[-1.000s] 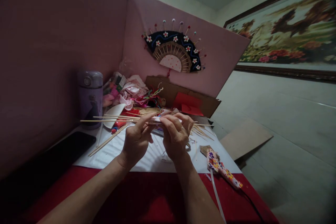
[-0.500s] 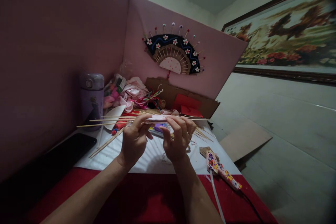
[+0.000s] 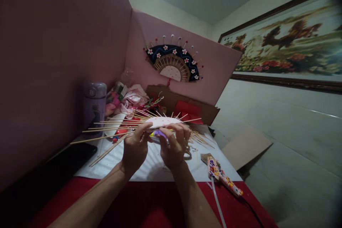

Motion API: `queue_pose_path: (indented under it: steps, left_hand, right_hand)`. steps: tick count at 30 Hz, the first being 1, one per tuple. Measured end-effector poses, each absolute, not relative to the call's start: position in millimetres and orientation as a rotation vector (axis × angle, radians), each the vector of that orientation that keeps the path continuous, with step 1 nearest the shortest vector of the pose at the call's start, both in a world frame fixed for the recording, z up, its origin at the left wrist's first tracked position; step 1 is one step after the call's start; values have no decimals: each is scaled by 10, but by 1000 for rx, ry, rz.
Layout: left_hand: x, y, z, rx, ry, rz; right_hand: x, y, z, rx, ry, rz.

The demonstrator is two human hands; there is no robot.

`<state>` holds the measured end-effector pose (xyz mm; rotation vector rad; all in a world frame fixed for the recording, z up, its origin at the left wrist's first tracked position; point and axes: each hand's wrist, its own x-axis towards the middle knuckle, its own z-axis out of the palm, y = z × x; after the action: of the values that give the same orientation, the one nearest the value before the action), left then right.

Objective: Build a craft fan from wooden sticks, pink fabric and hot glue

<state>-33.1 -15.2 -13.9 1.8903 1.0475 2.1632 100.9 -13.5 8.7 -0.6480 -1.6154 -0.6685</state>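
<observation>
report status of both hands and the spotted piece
Left hand and right hand holding pink-spotted white piece by its near edge. Thin wooden sticks splay from it. Glue gun to the right, apart from both hands.

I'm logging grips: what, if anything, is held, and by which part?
The left hand holds, by its left end, a white, pink-spotted rounded piece with fanned thin wooden sticks; the right hand grips its near right edge.

bottle (image 3: pixel 94 104) upright, left | phone (image 3: pixel 77 155) flat, near bottle | picture (image 3: pixel 287 48) (dark-framed, wide) on wall (image 3: pixel 291 121) | tan board (image 3: pixel 245 145) below picture
</observation>
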Motion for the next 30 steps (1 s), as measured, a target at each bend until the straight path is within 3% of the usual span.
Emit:
queue_pose_path:
  steps: [20, 30]
  left_hand:
    - [-326, -152, -122, 1727, 981, 2093]
    - [-296, -200, -31, 1414, 870, 2092]
  right_hand:
    - [1015, -109, 68, -716, -1600, -696]
    - [1097, -87, 73, -766, -1310, -678]
